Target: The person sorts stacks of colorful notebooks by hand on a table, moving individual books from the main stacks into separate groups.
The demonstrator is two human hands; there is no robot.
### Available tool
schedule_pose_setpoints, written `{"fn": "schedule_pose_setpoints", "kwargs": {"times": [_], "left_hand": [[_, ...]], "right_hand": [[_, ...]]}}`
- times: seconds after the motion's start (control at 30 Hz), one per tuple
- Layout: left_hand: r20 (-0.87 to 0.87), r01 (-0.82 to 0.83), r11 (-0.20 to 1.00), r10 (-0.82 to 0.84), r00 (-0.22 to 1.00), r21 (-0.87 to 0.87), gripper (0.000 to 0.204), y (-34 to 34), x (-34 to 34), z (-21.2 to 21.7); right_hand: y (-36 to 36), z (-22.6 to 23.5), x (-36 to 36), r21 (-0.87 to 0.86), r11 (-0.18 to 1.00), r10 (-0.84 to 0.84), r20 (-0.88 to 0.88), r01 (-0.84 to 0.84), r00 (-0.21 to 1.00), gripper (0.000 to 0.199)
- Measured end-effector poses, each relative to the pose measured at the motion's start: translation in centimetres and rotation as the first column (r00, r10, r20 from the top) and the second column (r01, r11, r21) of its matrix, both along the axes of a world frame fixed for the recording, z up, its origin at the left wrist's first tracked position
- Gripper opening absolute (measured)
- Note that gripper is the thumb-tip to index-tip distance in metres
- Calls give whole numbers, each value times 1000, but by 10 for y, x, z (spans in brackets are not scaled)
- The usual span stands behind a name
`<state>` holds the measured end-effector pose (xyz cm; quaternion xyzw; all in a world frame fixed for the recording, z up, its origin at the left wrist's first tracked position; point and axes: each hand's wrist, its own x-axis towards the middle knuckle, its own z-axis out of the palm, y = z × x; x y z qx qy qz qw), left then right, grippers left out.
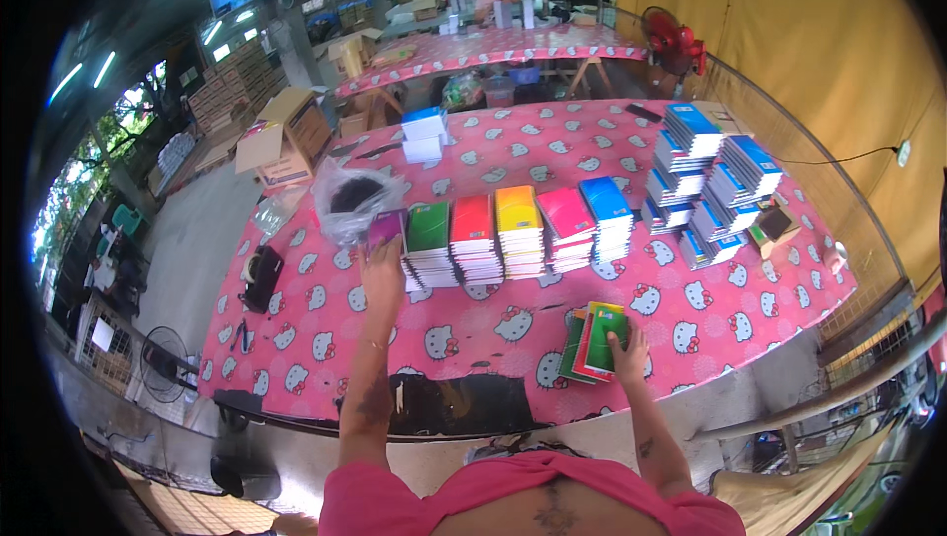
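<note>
My left hand (pixel 381 258) reaches to the purple notebook (pixel 388 224) on the leftmost stack, its fingers laid over the near edge of the cover; the stack beneath is mostly hidden. To the right of it stand stacks of green (pixel 429 227), red (pixel 473 218), yellow (pixel 516 209), pink (pixel 565 213) and blue notebooks (pixel 605 201) in a row. Nearer the front edge, my right hand (pixel 631 351) grips the right side of a small fanned pile of notebooks (pixel 598 339), thumb on the green top cover. Red, yellow and another green cover peek out below it.
Tall stacks of blue notebooks (pixel 693 132) rise at the right, and a smaller stack (pixel 423 130) sits at the back. A clear plastic bag (pixel 357 203), a black tape dispenser (pixel 261 278) and an open carton (pixel 286 142) are at the left. The pink patterned tablecloth (pixel 513 324) has a torn dark patch in front.
</note>
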<state>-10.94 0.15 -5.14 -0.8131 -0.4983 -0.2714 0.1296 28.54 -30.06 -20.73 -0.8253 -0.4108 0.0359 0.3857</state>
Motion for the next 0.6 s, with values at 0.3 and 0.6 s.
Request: {"fn": "schedule_pose_setpoints", "kwargs": {"times": [0.3, 0.6], "left_hand": [[849, -234, 948, 300, 435, -215, 51, 15, -39, -37], [987, 546, 822, 138, 88, -163, 41, -112, 126, -23]], "right_hand": [[9, -6, -12, 210, 975, 152, -414, -69, 897, 82], [4, -5, 25, -13, 985, 159, -343, -174, 926, 75]]}}
